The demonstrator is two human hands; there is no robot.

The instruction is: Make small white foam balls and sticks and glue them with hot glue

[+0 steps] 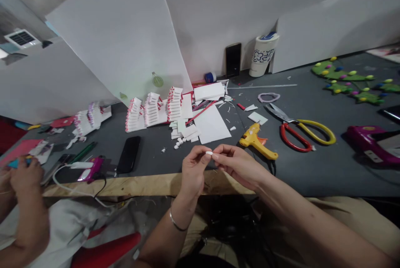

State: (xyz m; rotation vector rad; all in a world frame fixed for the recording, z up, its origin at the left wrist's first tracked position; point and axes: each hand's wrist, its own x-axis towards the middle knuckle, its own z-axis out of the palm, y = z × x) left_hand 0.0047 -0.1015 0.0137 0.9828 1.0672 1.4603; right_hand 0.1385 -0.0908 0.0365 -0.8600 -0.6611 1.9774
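Observation:
Just over the table's front edge, my left hand (pixel 194 170) pinches a small white piece (pixel 209 153) between thumb and fingers. My right hand (pixel 236 161) meets it there, its thumb and fingertips closed on the piece's other side. The material of the piece is too small to make out. Beyond my hands lie small white rounded bits (pixel 178 142), cut white pieces (pixel 187 131) and a white sheet (pixel 212 124). To the right of my hands is a yellow glue gun (pixel 258 142), lying on its side.
Scissors (pixel 300 128) with red and yellow handles lie right of the glue gun. Stacked white strips with red ends (pixel 175 103) stand behind. A phone (pixel 129 154) lies to the left; a cup (pixel 263 55) stands by the white board. A co-worker's hands (pixel 26 176) are far left.

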